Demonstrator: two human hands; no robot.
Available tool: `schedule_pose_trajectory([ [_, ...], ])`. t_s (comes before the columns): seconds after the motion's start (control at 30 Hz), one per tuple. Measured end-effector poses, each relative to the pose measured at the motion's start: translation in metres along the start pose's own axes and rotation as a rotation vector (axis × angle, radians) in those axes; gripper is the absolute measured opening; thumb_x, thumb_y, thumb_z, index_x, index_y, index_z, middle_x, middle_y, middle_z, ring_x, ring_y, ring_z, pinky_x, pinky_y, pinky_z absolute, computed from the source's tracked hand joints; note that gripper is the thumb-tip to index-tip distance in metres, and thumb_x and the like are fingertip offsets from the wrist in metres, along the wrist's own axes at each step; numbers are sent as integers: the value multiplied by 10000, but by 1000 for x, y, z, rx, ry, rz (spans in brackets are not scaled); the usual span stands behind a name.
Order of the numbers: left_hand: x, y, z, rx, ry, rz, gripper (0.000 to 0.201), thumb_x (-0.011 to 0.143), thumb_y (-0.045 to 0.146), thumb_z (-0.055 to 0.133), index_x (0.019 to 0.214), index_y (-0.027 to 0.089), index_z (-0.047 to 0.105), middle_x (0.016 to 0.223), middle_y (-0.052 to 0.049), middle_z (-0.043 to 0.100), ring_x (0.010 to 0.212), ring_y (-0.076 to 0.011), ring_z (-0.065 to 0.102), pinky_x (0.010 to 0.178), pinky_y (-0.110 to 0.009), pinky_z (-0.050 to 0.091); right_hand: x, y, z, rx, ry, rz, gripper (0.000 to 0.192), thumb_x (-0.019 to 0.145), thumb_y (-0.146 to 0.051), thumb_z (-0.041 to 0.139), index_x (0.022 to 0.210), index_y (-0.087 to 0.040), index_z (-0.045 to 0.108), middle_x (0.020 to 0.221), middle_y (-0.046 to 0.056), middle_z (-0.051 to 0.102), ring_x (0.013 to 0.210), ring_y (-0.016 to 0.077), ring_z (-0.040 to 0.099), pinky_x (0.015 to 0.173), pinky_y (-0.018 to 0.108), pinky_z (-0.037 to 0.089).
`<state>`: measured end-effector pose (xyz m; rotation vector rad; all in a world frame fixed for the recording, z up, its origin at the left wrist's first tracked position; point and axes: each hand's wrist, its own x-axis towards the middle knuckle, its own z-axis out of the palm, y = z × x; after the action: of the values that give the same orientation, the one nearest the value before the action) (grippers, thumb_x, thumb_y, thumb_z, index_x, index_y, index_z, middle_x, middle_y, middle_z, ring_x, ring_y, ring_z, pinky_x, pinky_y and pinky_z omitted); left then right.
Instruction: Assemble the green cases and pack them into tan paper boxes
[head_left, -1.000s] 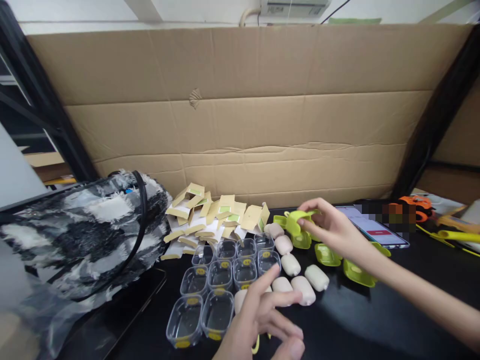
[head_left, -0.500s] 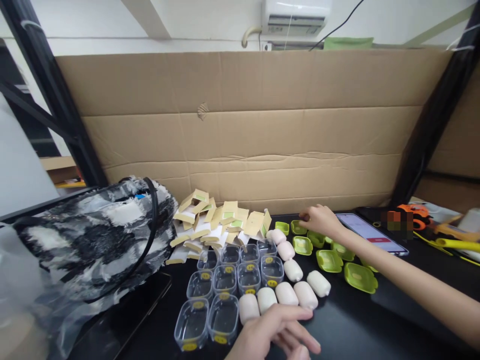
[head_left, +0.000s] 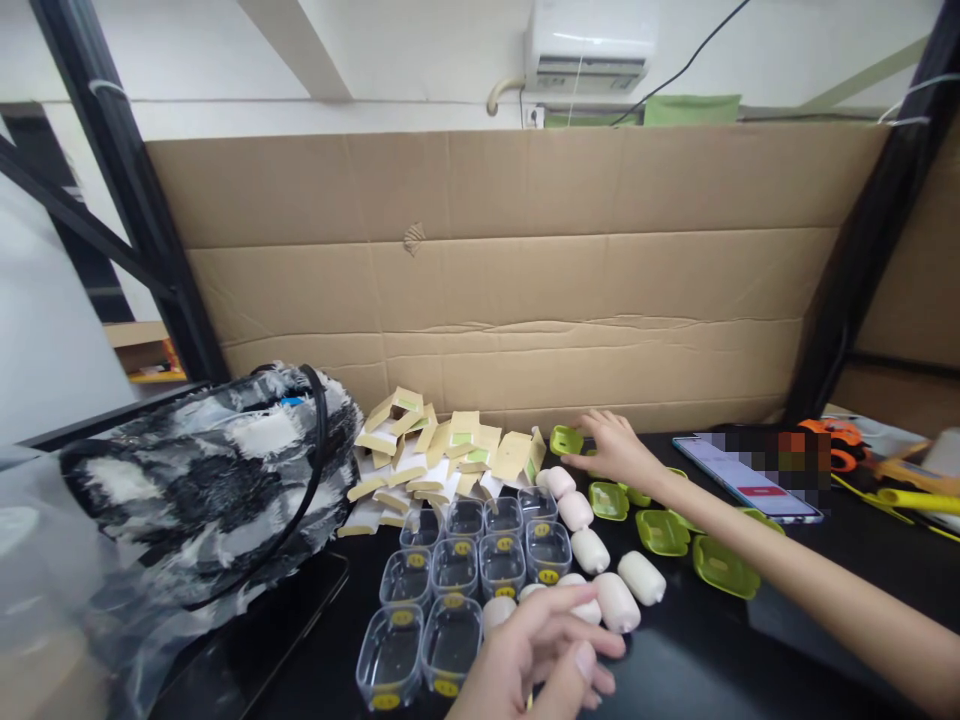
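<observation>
My left hand (head_left: 536,650) hovers at the bottom centre, its fingers apart and slightly bent, with nothing seen in them. It partly hides the front white, rounded, marshmallow-like pieces (head_left: 618,602). To its left stand rows of clear plastic cups (head_left: 453,640) with yellow smiley stickers. My right hand (head_left: 619,450) reaches to the back of the table, thumb and fingers apart. Its fingertips are at the right edge of a small green lid (head_left: 566,441); whether they touch it I cannot tell. More green lids (head_left: 726,566) lie under and in front of my right forearm.
Opened small cardboard boxes (head_left: 450,450) are heaped behind the cups. A black-and-white furry bag (head_left: 217,470) stands at left, near a dark phone (head_left: 300,600). At right lie a lit phone (head_left: 750,480) and an orange toy vehicle (head_left: 840,445). A cardboard panel (head_left: 510,280) closes the back.
My right hand has moved left, from the second back green lid to the leftmost one, and its fingers have spread. My left hand has shifted slightly. The camera view has tilted up a little.
</observation>
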<state>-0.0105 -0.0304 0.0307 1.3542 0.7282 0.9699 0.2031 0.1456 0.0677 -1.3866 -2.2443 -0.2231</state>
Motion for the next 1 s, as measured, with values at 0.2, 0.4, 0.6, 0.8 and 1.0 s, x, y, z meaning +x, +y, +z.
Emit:
schedule_pose_trajectory([
  [0.2,5,8,1,-145,164,63,754,795,603,597,1402,206,390,1337,-173,553,993,-242,643,836,-376,529,-59,-48,-44,266,81,-212,435,824,-329,626,1233,-228,518,1166,69,633,1087,227,585,927,382,475],
  [0.4,10,14,1,-236,52,23,430,855,432,626,1188,166,576,1096,-113,680,947,-223,663,831,-349,525,-100,-75,-50,412,100,-424,557,788,-221,662,1303,-241,452,1151,93,627,1085,252,579,904,383,472],
  [0.6,11,26,-3,-373,219,60,357,817,308,691,1140,174,621,1034,-80,703,893,-194,678,860,-320,511,-106,-74,-44,304,146,-555,96,864,-133,550,921,-207,574,776,17,614,716,165,564,692,301,451],
  [0.8,15,27,-2,-514,176,2,320,749,219,733,1059,157,685,1112,-86,702,1037,-217,639,939,-312,483,-119,-87,-17,93,31,-778,174,949,-238,512,1076,-183,618,868,12,646,776,171,559,716,298,402],
  [1.0,16,25,-4,-515,115,-14,228,854,262,656,1055,163,700,1074,-88,718,972,-178,659,878,-274,507,-122,-89,-14,6,20,-809,167,961,-185,477,890,-175,628,850,4,633,745,173,541,699,311,381],
])
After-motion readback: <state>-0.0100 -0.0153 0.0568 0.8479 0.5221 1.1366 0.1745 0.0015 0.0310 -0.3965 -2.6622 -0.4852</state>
